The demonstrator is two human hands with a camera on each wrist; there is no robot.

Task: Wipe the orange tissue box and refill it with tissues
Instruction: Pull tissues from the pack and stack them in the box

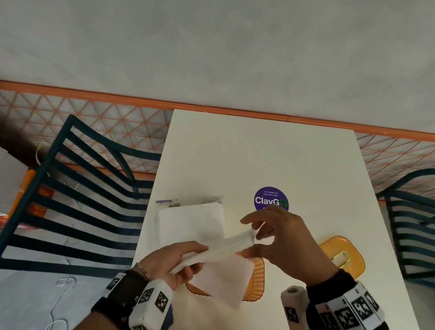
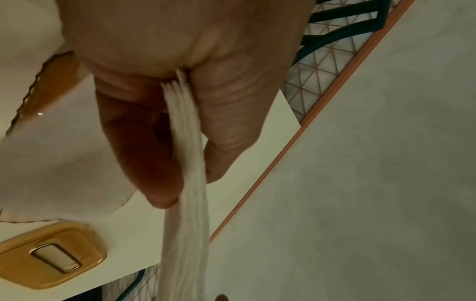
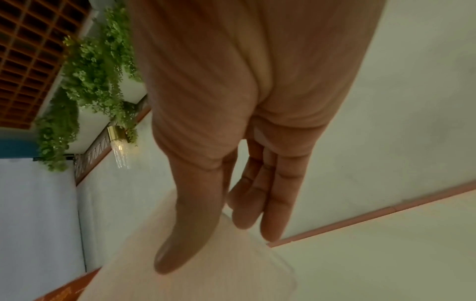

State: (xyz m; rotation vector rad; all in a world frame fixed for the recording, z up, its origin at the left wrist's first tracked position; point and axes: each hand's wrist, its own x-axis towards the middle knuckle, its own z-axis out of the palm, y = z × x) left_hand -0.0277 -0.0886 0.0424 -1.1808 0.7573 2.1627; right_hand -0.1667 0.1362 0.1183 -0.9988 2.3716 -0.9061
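Left hand (image 1: 172, 258) and right hand (image 1: 281, 241) pinch a folded tissue stack (image 1: 217, 249) above the open orange tissue box (image 1: 256, 282) on the desk (image 1: 266, 157); risk: loose sheets fanning out, jamming insertion.

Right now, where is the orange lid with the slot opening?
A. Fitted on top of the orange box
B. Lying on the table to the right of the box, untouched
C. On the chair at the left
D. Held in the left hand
B: the orange lid lies flat on the white table, off the orange box, while the left hand and the right hand both hold a stack of tissues.
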